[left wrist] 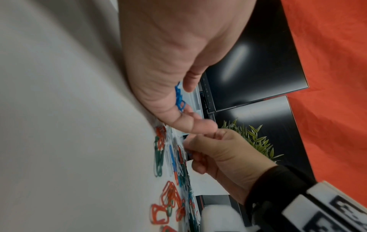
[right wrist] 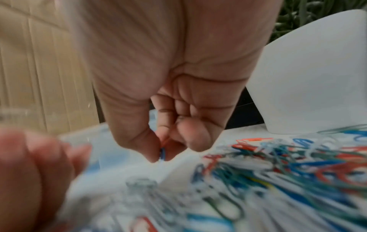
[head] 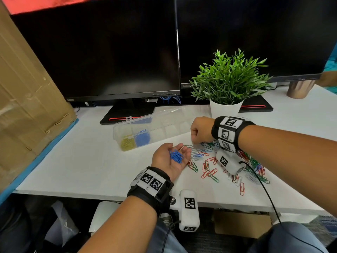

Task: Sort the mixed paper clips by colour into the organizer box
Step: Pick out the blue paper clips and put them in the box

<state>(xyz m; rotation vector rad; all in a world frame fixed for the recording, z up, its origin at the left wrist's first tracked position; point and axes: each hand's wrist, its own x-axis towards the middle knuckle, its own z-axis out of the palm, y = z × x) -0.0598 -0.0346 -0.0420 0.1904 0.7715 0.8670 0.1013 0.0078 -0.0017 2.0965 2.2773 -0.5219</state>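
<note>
My head camera looks down over the white desk point(head: 91, 161); both wrist cameras sit close, sharing the scattered coloured paper clips point(head: 209, 161).

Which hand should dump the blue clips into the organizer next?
Probably left. The left hand already cups the blue paper clips, nearer the organizer box; the right hand pinches a single clip over the mixed pile.

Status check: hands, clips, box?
Left hand palm up, cupping blue clips. Right hand pinching a blue clip over mixed pile. Organizer box open, nothing in the way.
</note>
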